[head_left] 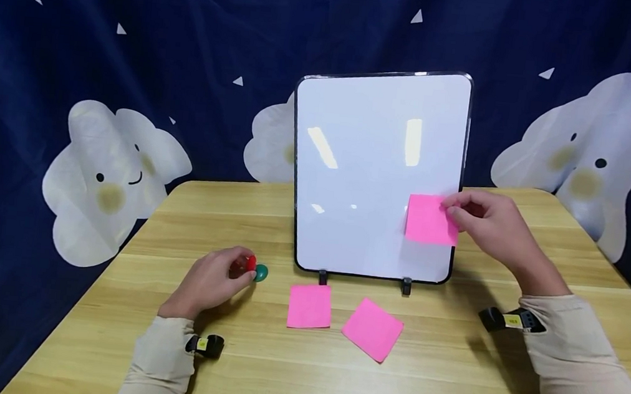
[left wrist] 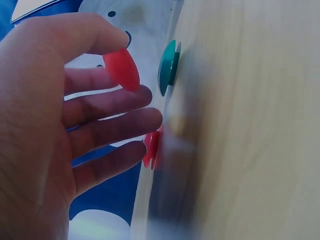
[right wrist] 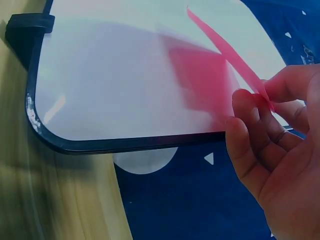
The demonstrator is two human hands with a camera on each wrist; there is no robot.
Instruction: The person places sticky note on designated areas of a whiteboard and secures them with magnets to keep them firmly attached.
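Between thumb and forefinger my left hand [head_left: 211, 280] pinches a red round magnet [left wrist: 122, 70], held just above the table. Close by on the wood sit a green magnet [left wrist: 169, 68] and a second red magnet [left wrist: 151, 149], which is partly behind the fingertips in the left wrist view. My right hand [head_left: 495, 228] pinches a pink sticky note [head_left: 428, 220] by its right edge. That note hangs in front of the lower right of a white board [head_left: 362, 182]; in the right wrist view it stands off the surface, with a pink reflection behind it.
Two more pink notes lie on the wooden table [head_left: 255, 373]: a left note [head_left: 310, 307] and a turned right note [head_left: 373, 330]. Black feet [head_left: 406, 286] hold the board upright. A dark blue curtain [head_left: 224, 14] with cloud prints hangs behind.
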